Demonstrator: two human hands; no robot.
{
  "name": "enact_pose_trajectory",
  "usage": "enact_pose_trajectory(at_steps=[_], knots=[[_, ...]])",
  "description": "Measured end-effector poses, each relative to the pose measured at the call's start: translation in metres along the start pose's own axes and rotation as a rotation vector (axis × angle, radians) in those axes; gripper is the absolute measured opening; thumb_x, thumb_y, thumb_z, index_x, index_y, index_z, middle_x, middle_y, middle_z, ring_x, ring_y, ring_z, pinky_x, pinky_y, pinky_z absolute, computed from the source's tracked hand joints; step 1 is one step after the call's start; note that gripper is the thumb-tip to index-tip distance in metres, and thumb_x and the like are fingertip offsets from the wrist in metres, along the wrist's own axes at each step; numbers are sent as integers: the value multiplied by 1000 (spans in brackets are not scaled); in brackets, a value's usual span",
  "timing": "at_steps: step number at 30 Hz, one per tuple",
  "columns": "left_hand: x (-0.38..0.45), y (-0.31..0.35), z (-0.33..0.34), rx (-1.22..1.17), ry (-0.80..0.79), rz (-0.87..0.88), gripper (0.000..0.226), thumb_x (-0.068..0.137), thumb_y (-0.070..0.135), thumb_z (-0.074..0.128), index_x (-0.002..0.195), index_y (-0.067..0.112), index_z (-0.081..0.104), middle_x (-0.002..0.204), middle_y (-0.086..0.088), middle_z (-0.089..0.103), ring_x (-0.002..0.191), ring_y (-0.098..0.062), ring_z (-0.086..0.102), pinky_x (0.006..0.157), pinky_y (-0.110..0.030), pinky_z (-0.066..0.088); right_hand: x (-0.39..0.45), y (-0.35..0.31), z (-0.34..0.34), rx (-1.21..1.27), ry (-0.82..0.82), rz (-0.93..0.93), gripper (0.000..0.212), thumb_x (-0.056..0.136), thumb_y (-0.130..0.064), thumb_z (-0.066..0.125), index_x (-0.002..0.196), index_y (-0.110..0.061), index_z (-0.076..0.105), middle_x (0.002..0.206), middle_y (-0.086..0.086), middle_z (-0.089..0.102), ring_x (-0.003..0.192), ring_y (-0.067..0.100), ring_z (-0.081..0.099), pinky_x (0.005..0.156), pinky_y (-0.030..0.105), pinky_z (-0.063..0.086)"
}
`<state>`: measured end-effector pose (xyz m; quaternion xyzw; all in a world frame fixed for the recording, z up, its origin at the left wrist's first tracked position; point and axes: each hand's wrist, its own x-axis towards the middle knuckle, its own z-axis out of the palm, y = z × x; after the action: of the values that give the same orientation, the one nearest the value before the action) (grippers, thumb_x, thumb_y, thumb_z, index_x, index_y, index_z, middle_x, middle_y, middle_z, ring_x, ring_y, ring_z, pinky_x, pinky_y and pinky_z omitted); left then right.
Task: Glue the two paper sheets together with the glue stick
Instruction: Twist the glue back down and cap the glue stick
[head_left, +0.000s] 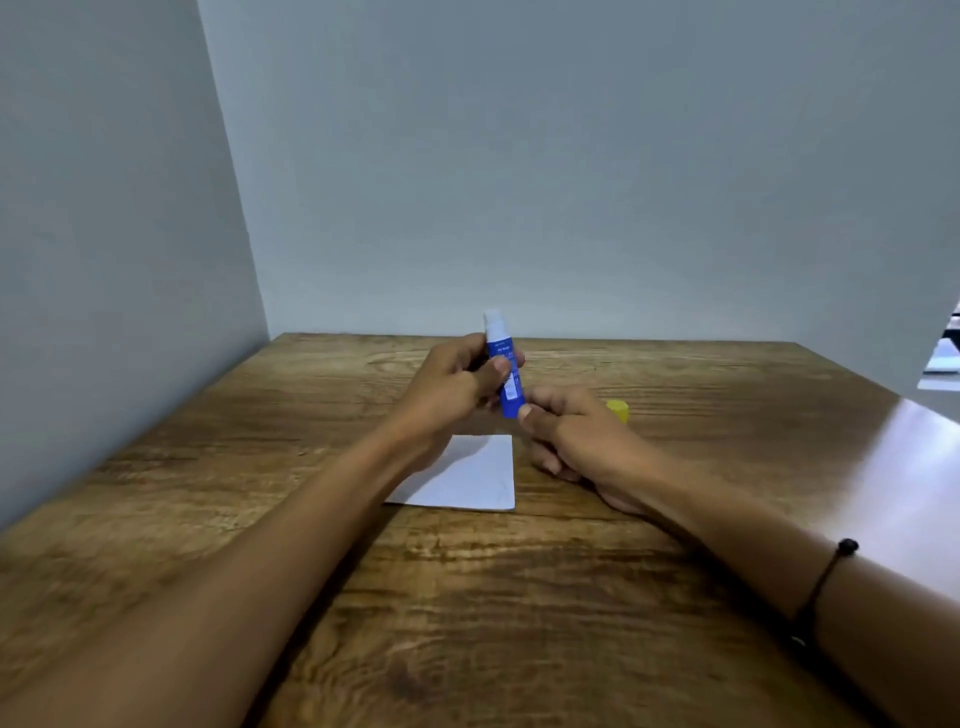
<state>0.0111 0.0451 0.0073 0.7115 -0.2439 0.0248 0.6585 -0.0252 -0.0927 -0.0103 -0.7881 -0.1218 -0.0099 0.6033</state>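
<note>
Above the white paper (462, 475) on the wooden table (467, 597), my left hand (452, 387) grips the blue glue stick (505, 371) upright while my right hand (563, 431) pinches its base. Over-twisting could snap the exposed white glue (yellow cap (618, 409) lies beside).

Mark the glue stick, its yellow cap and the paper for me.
glue stick (506, 371): head view, on the blue barrel.
yellow cap (619, 409): head view, on its side.
paper (475, 478): head view, middle of the bare sheet.
</note>
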Motion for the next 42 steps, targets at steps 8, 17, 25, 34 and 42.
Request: enact_pose_trajectory(at_steps=[8,17,25,34,42], knots=[[-4,-14,11,-152,95,-40,16,91,10,48,83,15,61,73,-2,60,66,-15,57,70,-31,49,9,8,-7,73,36,5,17,80,-10,64,71,-11,50,34,-3,44,25,9,30,29,14,22],[-7,-12,8,-200,86,-45,14,91,8,47,86,9,60,65,-2,58,51,-4,57,63,-28,55,8,1,-11,121,-178,43,19,94,-18,46,87,-7,60,44,1,55,32,8,43,29,15,31],[-10,-9,7,-174,62,-30,14,90,10,49,85,12,61,57,7,63,57,-11,58,67,-33,49,10,5,-7,9,-87,28,20,80,-19,67,90,-5,56,42,0,52,29,9,41,31,17,32],[-11,-5,5,-140,85,-31,15,89,10,52,81,15,64,55,12,61,60,-11,51,79,-46,45,10,7,-11,93,-101,12,7,84,-11,60,85,-5,58,41,4,52,28,11,40,31,16,32],[-14,-3,6,-193,76,-38,14,89,11,52,82,13,64,60,0,58,64,-22,48,75,-45,53,9,4,-15,200,-245,2,17,89,-17,52,89,-4,63,56,0,63,39,10,49,33,17,37]])
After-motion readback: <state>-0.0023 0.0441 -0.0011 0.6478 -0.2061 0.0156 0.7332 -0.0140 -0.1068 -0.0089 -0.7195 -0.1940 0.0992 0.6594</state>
